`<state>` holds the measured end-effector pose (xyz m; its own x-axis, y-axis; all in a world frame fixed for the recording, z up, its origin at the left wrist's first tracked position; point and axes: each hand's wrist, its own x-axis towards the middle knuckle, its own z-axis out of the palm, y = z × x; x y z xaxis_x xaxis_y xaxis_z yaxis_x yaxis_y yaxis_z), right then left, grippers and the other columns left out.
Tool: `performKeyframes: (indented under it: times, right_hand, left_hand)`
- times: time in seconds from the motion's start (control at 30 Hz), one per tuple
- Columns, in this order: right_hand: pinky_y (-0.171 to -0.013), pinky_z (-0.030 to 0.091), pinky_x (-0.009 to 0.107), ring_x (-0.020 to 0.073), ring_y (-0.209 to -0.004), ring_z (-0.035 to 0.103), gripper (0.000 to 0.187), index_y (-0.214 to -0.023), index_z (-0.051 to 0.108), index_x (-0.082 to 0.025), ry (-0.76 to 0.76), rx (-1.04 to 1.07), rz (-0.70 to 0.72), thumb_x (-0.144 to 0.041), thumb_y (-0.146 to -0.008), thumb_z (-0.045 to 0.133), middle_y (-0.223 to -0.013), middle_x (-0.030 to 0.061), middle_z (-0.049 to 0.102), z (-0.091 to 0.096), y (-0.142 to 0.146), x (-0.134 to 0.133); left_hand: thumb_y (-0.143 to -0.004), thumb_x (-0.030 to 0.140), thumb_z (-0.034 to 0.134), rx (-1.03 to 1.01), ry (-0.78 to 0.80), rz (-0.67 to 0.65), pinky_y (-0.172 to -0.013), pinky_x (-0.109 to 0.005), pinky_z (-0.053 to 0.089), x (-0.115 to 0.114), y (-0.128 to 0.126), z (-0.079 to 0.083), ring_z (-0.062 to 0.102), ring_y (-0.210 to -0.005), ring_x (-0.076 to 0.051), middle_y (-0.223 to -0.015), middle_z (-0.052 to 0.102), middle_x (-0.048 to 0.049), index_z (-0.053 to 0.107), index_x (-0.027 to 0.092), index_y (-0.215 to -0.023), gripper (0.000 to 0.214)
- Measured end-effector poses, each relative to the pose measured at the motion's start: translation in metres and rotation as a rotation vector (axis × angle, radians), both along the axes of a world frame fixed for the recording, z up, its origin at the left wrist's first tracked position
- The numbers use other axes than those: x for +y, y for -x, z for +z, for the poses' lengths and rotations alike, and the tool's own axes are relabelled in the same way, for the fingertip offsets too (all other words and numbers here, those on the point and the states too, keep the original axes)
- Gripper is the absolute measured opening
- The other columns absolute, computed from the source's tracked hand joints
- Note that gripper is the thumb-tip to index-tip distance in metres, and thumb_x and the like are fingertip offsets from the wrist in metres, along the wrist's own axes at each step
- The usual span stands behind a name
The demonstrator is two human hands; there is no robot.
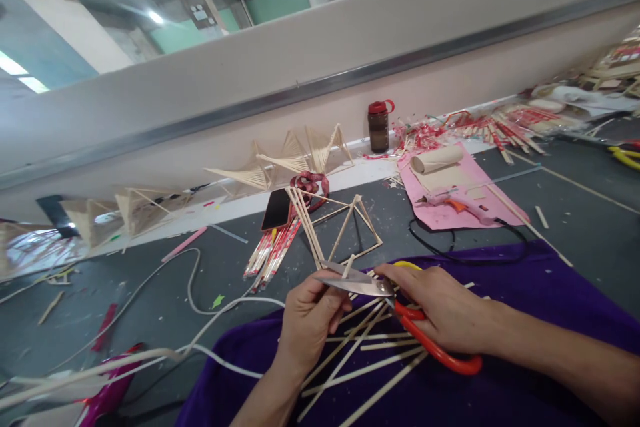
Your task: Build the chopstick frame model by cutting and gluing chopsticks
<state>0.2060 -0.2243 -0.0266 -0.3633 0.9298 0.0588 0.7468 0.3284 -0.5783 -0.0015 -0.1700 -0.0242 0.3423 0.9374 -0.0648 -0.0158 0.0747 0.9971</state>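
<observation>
My right hand [445, 304] is closed on a pair of scissors [440, 345] with one red and one yellow handle, the blades parted and pointing left. A short end of a thin wooden stick [349, 266] stands between the blades. My left hand [307, 317] pinches that stick just below, its fingertips close to the blades. Under both hands, several loose wooden sticks [370, 368] lie crisscrossed on the purple cloth [505, 380]. Just beyond the blades, a stick frame [345, 227] with a pyramid shape stands on the dark tabletop.
A pink glue gun [465, 206] lies on a pink sheet [430, 217] at right. Ahead are a phone [277, 209], wrapped stick bundles [275, 250], a red-lidded bottle [379, 130] and stick models [285, 160] along the wall. White cables [200, 340] cross the left side.
</observation>
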Motion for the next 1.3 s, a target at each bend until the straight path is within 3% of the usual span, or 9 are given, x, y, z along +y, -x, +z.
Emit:
performKeyframes:
  times: [0.27,0.47,0.57,0.73,1.0,1.17,1.3]
  right_hand:
    - [-0.057,0.035,0.026,0.0195,-0.07,0.059,0.045,-0.119,0.042,-0.022,0.027,-0.117,-0.034,-0.02,-0.075,0.049,-0.084,0.0035,0.062,-0.0021,-0.0002,0.0002]
    - [-0.063,0.037,0.026,0.0188,-0.076,0.059,0.04,-0.116,0.044,-0.022,-0.014,-0.073,-0.04,-0.02,-0.077,0.048,-0.087,0.004,0.062,-0.003,0.0002,0.0029]
    - [-0.068,0.038,0.026,0.0187,-0.083,0.059,0.042,-0.12,0.042,-0.022,-0.049,-0.009,-0.039,-0.026,-0.079,0.05,-0.094,0.0047,0.062,-0.0034,0.0005,0.0029]
    - [-0.068,0.038,0.029,0.0198,-0.08,0.057,0.065,-0.126,0.038,-0.023,-0.071,0.031,-0.044,-0.045,-0.07,0.062,-0.097,0.0044,0.061,-0.0007,0.0,0.0008]
    - [-0.065,0.039,0.027,0.0184,-0.077,0.057,0.063,-0.126,0.038,-0.021,-0.028,0.085,-0.006,-0.047,-0.072,0.059,-0.098,0.0053,0.061,-0.0043,0.0007,0.0012]
    - [-0.071,0.039,0.027,0.0196,-0.086,0.059,0.048,-0.125,0.038,-0.022,0.007,0.061,0.004,-0.027,-0.08,0.051,-0.102,0.0063,0.061,-0.0057,0.0019,0.0005]
    - [-0.065,0.038,0.026,0.019,-0.08,0.059,0.048,-0.124,0.039,-0.022,0.024,-0.01,-0.017,-0.017,-0.077,0.048,-0.095,0.0054,0.062,-0.004,0.0017,0.0004]
  left_hand:
    - [-0.076,0.033,0.061,0.017,-0.023,0.002,-0.034,-0.013,0.022,0.0,-0.0018,-0.0025,0.036,-0.033,-0.001,-0.052,0.057,0.0022,0.058,0.015,-0.075,0.018]
    - [-0.073,0.031,0.064,0.007,0.023,0.017,-0.034,-0.013,0.019,0.0004,-0.0018,0.0015,0.034,-0.034,-0.001,-0.049,0.053,0.0035,0.055,0.015,-0.071,0.019]
    - [-0.072,0.03,0.065,-0.011,0.005,0.012,-0.035,-0.012,0.02,0.0012,-0.0002,0.0028,0.035,-0.035,-0.001,-0.052,0.056,0.0026,0.057,0.015,-0.073,0.017]
    - [-0.073,0.034,0.065,-0.018,0.029,0.001,-0.035,-0.013,0.021,0.002,0.0018,0.0005,0.035,-0.035,-0.001,-0.051,0.056,0.0017,0.06,0.015,-0.076,0.02]
    - [-0.073,0.041,0.064,-0.02,0.072,-0.029,-0.034,-0.013,0.02,-0.0013,0.0001,0.0014,0.034,-0.034,-0.001,-0.048,0.054,0.0007,0.064,0.013,-0.076,0.028]
    - [-0.07,0.04,0.066,0.01,0.074,0.028,-0.034,-0.014,0.019,-0.0039,-0.0035,0.0061,0.033,-0.033,-0.002,-0.047,0.053,0.0013,0.063,0.013,-0.074,0.028]
    - [-0.07,0.041,0.066,0.013,0.072,0.022,-0.034,-0.014,0.02,-0.0035,-0.0042,0.0048,0.033,-0.033,-0.002,-0.047,0.054,0.0016,0.061,0.013,-0.074,0.029]
